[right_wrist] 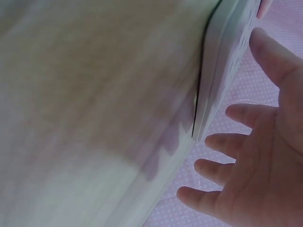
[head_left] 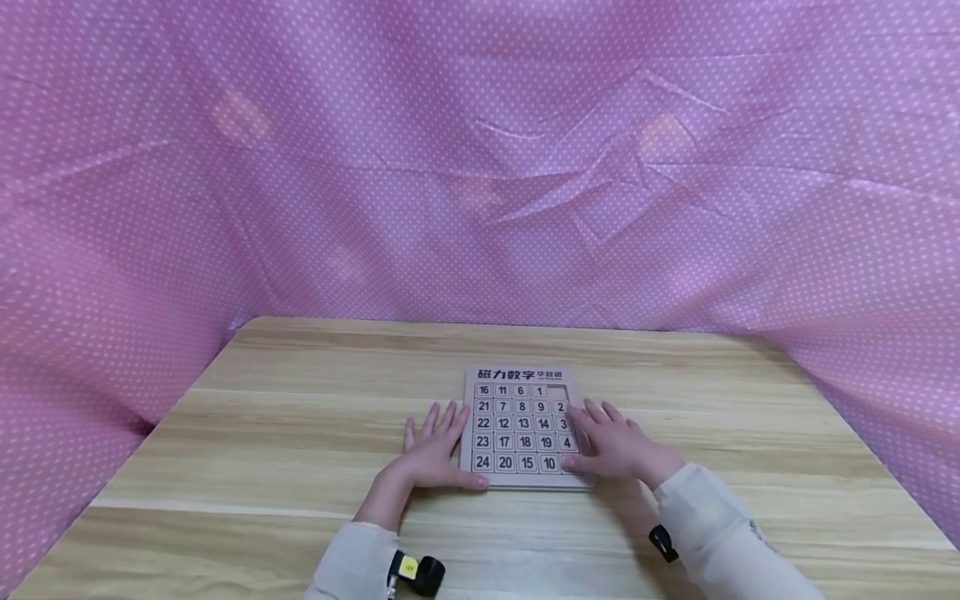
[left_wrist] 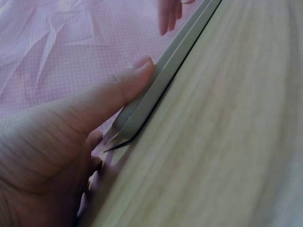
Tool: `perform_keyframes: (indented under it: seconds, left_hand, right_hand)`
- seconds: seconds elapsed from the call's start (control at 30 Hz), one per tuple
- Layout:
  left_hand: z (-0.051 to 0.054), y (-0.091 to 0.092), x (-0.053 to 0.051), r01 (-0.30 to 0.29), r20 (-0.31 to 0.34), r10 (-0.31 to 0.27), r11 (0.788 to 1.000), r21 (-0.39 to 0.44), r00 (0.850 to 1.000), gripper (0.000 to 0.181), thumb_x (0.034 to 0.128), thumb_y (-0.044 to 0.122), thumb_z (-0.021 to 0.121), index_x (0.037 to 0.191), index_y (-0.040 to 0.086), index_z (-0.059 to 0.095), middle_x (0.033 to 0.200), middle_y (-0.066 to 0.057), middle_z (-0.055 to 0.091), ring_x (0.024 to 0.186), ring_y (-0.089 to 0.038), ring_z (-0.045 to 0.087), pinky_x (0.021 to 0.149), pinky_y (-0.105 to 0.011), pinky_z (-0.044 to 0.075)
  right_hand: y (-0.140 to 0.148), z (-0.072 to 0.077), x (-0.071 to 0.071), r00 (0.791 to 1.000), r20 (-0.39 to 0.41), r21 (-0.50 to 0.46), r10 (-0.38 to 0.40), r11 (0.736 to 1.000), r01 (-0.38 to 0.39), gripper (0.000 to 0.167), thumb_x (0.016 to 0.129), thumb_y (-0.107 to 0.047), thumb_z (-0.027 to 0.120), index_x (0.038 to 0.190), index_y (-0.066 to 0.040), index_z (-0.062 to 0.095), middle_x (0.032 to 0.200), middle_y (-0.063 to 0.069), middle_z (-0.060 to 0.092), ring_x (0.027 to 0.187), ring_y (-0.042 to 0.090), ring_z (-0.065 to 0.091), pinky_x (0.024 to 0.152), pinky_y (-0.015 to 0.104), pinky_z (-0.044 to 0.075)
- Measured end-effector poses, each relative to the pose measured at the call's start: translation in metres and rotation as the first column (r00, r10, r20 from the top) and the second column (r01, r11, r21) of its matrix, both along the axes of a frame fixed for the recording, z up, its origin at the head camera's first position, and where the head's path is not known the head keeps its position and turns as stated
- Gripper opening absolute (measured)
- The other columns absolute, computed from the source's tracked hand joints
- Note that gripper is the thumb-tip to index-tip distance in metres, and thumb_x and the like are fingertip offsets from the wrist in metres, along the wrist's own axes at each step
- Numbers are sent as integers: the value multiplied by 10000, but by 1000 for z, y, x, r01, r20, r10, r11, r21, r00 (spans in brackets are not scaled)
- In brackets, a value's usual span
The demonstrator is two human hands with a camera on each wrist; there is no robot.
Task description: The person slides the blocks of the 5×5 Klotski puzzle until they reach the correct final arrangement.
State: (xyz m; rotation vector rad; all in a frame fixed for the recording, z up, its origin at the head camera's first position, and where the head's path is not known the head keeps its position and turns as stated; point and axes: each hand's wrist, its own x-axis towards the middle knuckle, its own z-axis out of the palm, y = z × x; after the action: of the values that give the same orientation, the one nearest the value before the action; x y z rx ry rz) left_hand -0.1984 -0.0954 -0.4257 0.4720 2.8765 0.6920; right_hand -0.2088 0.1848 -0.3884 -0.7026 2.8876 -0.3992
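A number sliding puzzle (head_left: 517,481) lies flat on the table, its numbered tiles (head_left: 523,423) set in rows within a pale frame. The slot at the tray's top right holds no tile. My left hand (head_left: 435,462) lies against the puzzle's lower left corner, fingers spread and straight; in the left wrist view its thumb (left_wrist: 137,78) rests on the frame. Over the right side is my right hand (head_left: 618,446), fingers spread. Its thumb covers part of the bottom right tile in the head view. The right wrist view shows the fingers (right_wrist: 222,144) apart from the frame.
The wooden table (head_left: 300,375) extends around the puzzle on all sides. Pink dotted cloth (head_left: 480,233) hangs behind it and along both sides. Black devices, one (head_left: 429,575) at the left wrist and one (head_left: 663,543) at the right, sit by the pale sleeves.
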Motion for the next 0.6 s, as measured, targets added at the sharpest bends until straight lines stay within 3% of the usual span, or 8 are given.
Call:
perform_keyframes:
  seconds: [0.6]
  left_hand:
    - [1, -1, -1, 1, 11, -1, 1000, 4, 1000, 1165, 510, 682, 630, 1398, 160, 88, 1428, -99, 22, 1266, -302, -91, 929, -532, -142]
  right_hand:
    - [1, -3, -4, 998, 41, -28, -43, 999, 44, 882, 702, -516, 610, 1350, -34, 255, 1355, 271, 178, 1196, 481, 132, 875, 647, 155]
